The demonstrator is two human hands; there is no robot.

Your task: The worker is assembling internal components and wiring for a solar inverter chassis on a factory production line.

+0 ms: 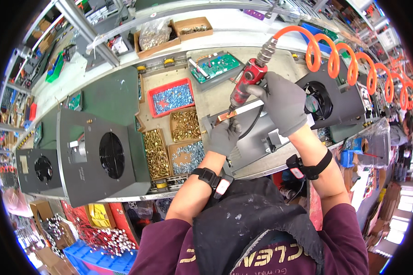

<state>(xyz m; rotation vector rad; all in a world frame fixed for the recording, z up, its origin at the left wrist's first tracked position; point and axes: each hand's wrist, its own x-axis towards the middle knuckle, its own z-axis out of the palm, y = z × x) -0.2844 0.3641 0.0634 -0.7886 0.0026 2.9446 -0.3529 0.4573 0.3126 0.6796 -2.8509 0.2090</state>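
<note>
Right hand (282, 101) grips red air driver (243, 87), bit down on copper strip (226, 117). Left hand (224, 136) pinches strip on grey unit (254, 137), 1 o'clock of screw boxes (181, 142). Step: fastening, likely. Next needs driver vertical, strip steady.

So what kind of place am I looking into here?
Most likely an electronics assembly line in a factory. The right hand holds a red air screwdriver on an orange coiled hose, open boxes of screws line the bench, and grey fan-fitted metal cases wait alongside.
</note>
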